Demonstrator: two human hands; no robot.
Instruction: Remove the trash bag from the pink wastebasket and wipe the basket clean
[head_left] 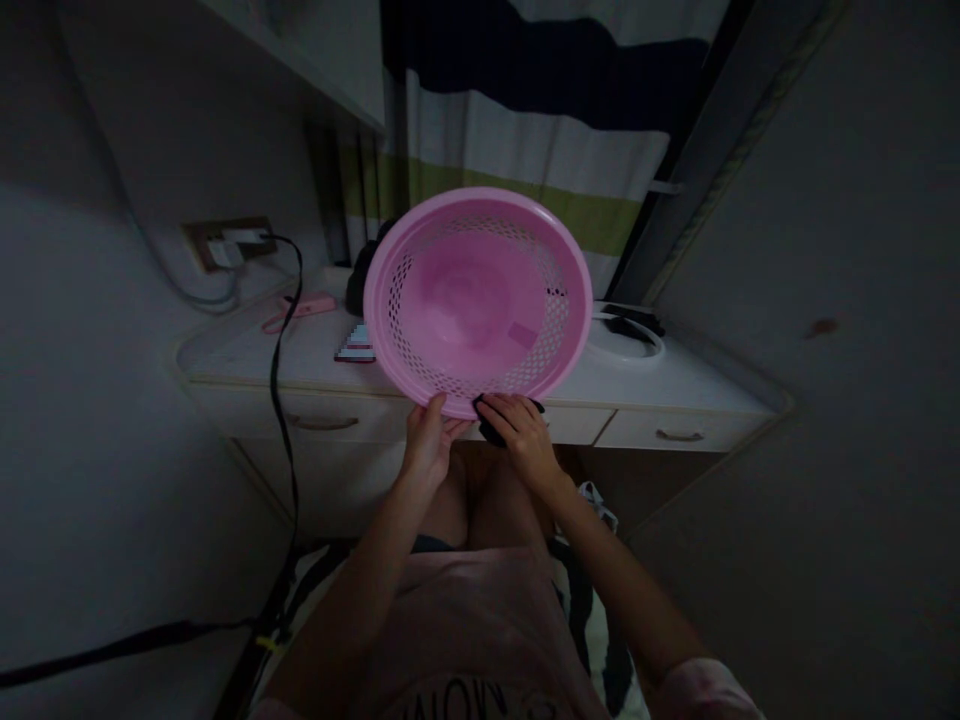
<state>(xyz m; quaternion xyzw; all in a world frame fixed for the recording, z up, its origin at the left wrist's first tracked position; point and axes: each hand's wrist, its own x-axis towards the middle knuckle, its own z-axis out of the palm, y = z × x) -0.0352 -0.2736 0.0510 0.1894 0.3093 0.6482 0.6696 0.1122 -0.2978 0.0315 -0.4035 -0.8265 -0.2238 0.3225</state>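
A round pink plastic basket (472, 290) with a perforated side band is tilted so that its inside faces me. A small darker rectangle shows on its inner floor. My left hand (430, 440) grips the near rim, thumb on top and fingers beneath. Just right of it, my right hand (523, 432) is closed over a black cloth (491, 430), pressing it against the same rim. Part of the cloth is hidden under the fingers.
Behind the basket is a white desk (697, 385) with drawers. On it lie a pink clip-like item (300, 308), a flat patterned item (355, 344) and a white ring-shaped object (626, 345). A black cable (279, 400) hangs at left from the wall socket (229, 245). A striped curtain (525, 140) hangs behind.
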